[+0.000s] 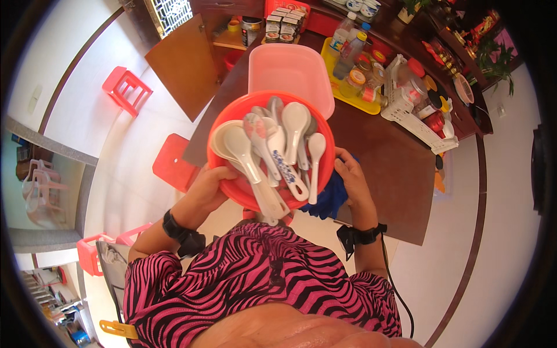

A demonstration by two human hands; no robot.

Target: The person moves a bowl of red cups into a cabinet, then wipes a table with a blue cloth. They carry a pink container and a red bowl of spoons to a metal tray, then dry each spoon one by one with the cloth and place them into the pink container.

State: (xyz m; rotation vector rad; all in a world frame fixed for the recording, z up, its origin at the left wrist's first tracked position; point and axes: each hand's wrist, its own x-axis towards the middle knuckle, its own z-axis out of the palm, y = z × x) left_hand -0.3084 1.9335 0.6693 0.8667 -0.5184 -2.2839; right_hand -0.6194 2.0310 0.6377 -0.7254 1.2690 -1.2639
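Between my hands I hold a round red plastic basin (230,191) up in front of me. My left hand (213,185) grips its left rim, thumb over the edge. At the right rim is my right hand (353,178), its fingers partly hidden behind the basin. Heaped inside are several spoons: a white ceramic soup spoon (296,122), a spoon with a blue-patterned handle (285,167), a floral spoon (256,130) and a small white spoon (317,148). A larger cream ladle (217,139) lies at the left. Blue cloth (328,200) shows below my right hand.
Beyond the basin, a pink plastic tub (287,65) stands on the dark brown table (391,187). A yellow tray (370,106) carries bottles and jars, beside a white plastic basket (398,108) of jars. A cabinet door (182,65) hangs open. Red stools (126,89) stand at left.
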